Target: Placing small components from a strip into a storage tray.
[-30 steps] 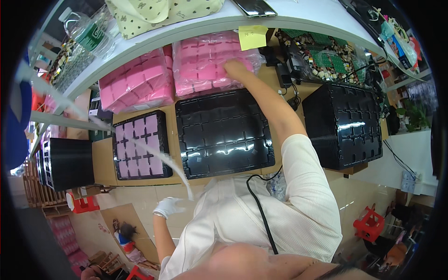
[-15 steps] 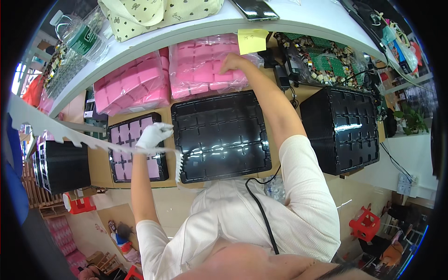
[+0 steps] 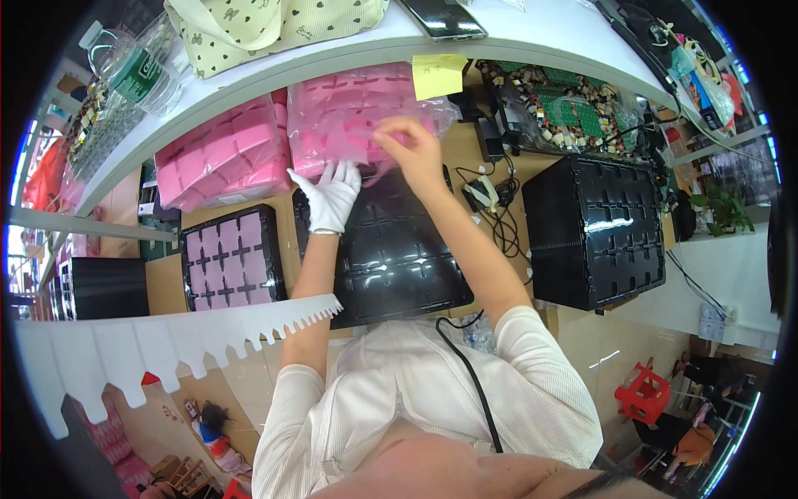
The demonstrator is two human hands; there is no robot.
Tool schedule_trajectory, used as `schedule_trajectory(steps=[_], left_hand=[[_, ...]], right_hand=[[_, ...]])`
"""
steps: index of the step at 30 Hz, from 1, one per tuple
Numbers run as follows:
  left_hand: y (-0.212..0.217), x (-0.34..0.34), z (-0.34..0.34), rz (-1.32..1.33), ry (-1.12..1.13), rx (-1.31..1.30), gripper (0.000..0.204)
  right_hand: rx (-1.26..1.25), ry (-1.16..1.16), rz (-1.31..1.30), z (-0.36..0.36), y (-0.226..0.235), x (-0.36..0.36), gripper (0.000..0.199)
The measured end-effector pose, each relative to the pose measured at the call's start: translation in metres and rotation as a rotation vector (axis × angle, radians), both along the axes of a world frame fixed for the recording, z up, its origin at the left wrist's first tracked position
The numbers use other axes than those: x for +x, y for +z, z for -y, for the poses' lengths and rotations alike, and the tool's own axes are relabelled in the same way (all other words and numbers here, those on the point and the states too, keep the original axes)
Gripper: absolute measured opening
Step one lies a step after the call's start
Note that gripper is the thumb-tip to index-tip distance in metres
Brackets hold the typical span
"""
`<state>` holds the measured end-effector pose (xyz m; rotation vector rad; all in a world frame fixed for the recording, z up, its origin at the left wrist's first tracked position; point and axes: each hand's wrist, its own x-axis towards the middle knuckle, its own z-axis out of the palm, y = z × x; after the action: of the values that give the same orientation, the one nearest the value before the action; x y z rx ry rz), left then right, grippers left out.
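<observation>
My right hand (image 3: 414, 154), bare, is closed in a pinch at a thin pink foam piece (image 3: 356, 151), blurred by motion, above the black tray's far edge. My left hand (image 3: 334, 198), in a white glove, is open with fingers spread just below that piece; whether they touch it I cannot tell. Beneath both hands lies a large black plastic tray (image 3: 399, 270) with moulded compartments. Behind it sits a plastic-wrapped stack of pink foam (image 3: 312, 108). To the left, a smaller black tray (image 3: 275, 279) holds pink foam pads (image 3: 224, 249).
Another bagged pink foam stack (image 3: 220, 158) stands at far left. Stacked black trays (image 3: 594, 233) rise on the right, near tangled cables (image 3: 499, 220) and circuit boards (image 3: 569, 108). A white shelf (image 3: 332, 50) overhangs the back. A white toothed strip (image 3: 158, 341) crosses the left foreground.
My left hand has moved from the small tray rightward and away to the far edge of the large tray. My right hand has come nearer from the foam stack, bringing a pink piece.
</observation>
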<state>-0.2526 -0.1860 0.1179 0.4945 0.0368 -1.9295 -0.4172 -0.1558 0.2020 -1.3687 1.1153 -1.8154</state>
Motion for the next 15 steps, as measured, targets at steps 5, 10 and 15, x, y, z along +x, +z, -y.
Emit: schedule_trajectory(steps=[5, 10, 15], left_hand=[[0.018, 0.011, -0.024, 0.333, -0.138, -0.060, 0.053], [-0.021, 0.062, -0.046, 0.322, -0.213, -0.116, 0.035], [0.019, 0.082, -0.093, 0.957, -0.326, -0.029, 0.035]], right_hand=[[0.324, -0.149, 0.613, -0.038, -0.068, -0.047, 0.029], [0.604, 0.389, 0.995, -0.077, -0.089, -0.053, 0.023], [0.721, 0.216, 0.710, -0.120, -0.100, -0.069, 0.015]])
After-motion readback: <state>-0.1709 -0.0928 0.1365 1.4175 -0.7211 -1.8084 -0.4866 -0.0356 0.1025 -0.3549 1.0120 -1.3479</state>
